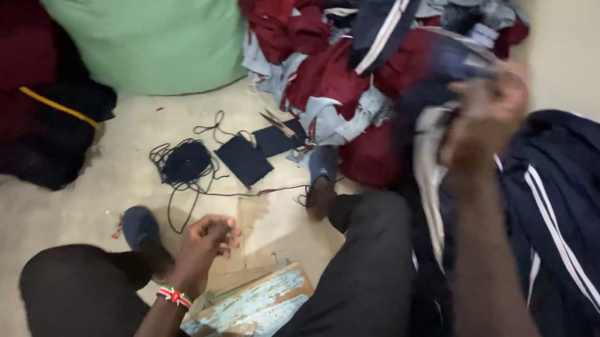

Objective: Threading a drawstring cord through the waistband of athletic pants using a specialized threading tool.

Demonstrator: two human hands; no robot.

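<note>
1. Head view: seated on a worn pale-blue wooden stool (253, 314) on the floor (46, 215), knees spread, dark trousers on both legs.
2. Right hand (484, 122) raised at the edge of the heap of maroon, grey and navy clothes (343, 53), fingers closed in a fist on a navy garment with white stripes (430, 153), lifted partly clear of the heap and hanging toward the lap.
3. Left hand (207, 239) low between the knees, fingers curled narrow, a red, white and green beaded wristband (175, 296) at the wrist; whether anything sits inside that curl cannot be told.
4. More navy striped cloth (581, 215) piled to the right, touching the right forearm.
5. Judged best for the lift: a firm grip kept high, the garment drawn up and away so its hanging part clears the neighbours, the free hand brought up to take the trailing edge.
6. On the floor ahead: a tangle of black cord (184, 163), dark cut fabric pieces (245, 158) just beside it, what looks like scissors (275, 120) near the heap.
7. Large green sack (129, 13) at upper left, dark red and black cloth (15, 91) along the left edge.
8. Hard to make out: right hand blurred by motion, so finger positions only roughly read; garment type unclear; heap cut off at the top, striped pile at the right, stool half hidden by the legs.
</note>
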